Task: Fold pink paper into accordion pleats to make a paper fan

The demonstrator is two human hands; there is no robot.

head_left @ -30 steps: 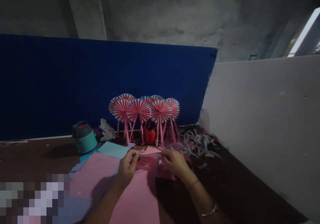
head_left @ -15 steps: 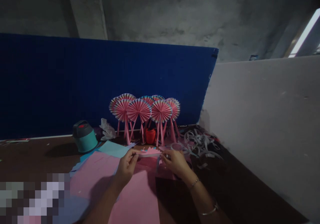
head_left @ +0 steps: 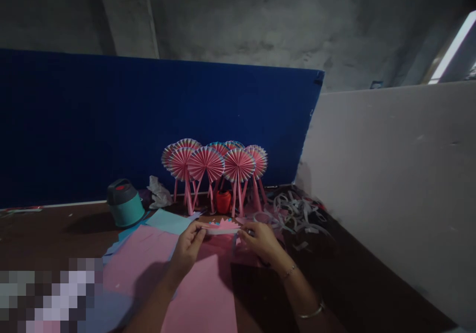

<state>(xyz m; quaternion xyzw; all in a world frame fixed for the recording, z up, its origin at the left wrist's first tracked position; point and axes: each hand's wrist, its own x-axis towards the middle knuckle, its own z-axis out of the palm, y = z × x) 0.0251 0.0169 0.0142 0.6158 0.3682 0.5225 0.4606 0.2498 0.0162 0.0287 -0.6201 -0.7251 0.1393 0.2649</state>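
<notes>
Between my left hand (head_left: pixel 189 246) and my right hand (head_left: pixel 260 241) stretches a narrow pale strip (head_left: pixel 222 232), pinched at its two ends by fingers and thumbs. Just behind it, pink paper with a jagged edge (head_left: pixel 224 223) and small blue bits shows; whether it is joined to the strip I cannot tell. Below the hands lies a large pink paper sheet (head_left: pixel 208 293). More pink paper (head_left: pixel 139 253) rests left of my left hand, over light blue sheets (head_left: pixel 167 221).
Several round pleated paper fans (head_left: pixel 206 164) stand on pink legs against a blue panel (head_left: pixel 111 109). A red object (head_left: pixel 223 202) sits among them. A teal container with a dark lid (head_left: pixel 127 208) stands left. Curled pale strips (head_left: pixel 293 213) heap at right, beside a white panel (head_left: pixel 386 174).
Almost nothing differs. The view has shifted very slightly, and both hands keep the same pinch on the strip.
</notes>
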